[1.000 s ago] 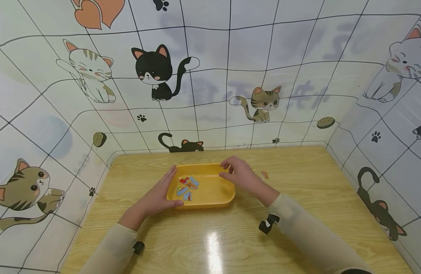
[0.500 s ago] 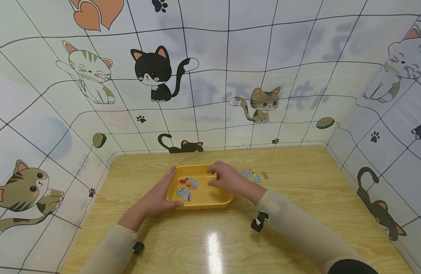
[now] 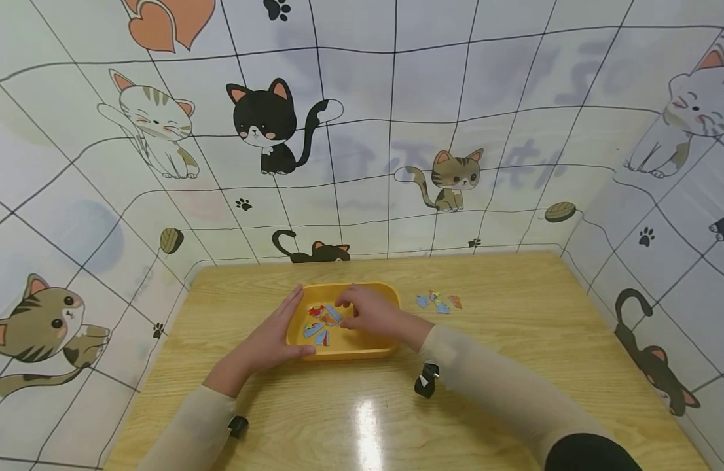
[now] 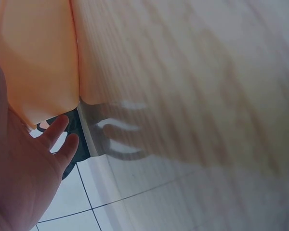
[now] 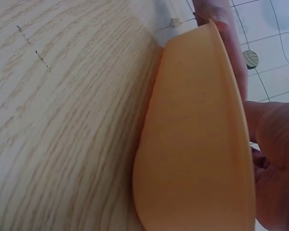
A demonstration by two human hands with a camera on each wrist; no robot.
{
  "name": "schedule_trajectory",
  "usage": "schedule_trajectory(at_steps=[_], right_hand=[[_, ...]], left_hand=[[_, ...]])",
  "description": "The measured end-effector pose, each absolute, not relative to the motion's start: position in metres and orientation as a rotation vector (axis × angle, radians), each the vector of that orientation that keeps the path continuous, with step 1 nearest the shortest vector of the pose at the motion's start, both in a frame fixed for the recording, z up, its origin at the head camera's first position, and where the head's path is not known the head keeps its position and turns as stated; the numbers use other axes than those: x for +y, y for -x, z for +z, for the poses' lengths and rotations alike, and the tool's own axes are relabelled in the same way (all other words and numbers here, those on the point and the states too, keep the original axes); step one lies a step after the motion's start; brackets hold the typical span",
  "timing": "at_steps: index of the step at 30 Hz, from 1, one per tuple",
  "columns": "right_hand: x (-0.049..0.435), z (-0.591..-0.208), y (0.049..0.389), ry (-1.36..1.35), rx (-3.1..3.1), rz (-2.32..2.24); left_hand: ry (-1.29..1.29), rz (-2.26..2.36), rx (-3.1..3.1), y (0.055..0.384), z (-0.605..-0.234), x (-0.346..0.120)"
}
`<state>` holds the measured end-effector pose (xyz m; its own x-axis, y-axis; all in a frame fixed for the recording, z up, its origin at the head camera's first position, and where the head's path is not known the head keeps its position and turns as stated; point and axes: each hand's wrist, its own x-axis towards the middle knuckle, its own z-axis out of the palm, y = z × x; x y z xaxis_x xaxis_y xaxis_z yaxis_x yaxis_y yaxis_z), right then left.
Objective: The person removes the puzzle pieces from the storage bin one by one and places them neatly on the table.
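Several printed pieces [image 3: 322,338] lay in the yellow tray [image 3: 350,355], others [image 3: 442,307] right on the counter [image 3: 509,320]; work looked part-done. Left hand [image 3: 273,333], spread, braced the tray; right hand [image 3: 370,313] hovered half-curled inside, hold unclear.

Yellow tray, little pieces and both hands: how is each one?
Yellow tray: upright on the table.
Pieces inside: lying loose.
Pieces outside: loose on the table.
Left hand: touching the tray's left end.
Right hand: over the tray, index finger and thumb apart.
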<state>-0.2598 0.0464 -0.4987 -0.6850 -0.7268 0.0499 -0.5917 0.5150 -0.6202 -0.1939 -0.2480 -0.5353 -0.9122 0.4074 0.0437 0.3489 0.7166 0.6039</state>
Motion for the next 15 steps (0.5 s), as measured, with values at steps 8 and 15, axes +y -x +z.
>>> schedule_trajectory(at_steps=[8, 15], right_hand=[[0.036, -0.502, 0.254, 1.106, 2.478, -0.911], [0.028, -0.505, 0.254, 1.127, 2.496, -0.908]], left_hand=[[-0.643, 0.959, 2.835, 0.194, -0.537, -0.248], [-0.638, 0.958, 2.832, 0.194, -0.536, -0.249]])
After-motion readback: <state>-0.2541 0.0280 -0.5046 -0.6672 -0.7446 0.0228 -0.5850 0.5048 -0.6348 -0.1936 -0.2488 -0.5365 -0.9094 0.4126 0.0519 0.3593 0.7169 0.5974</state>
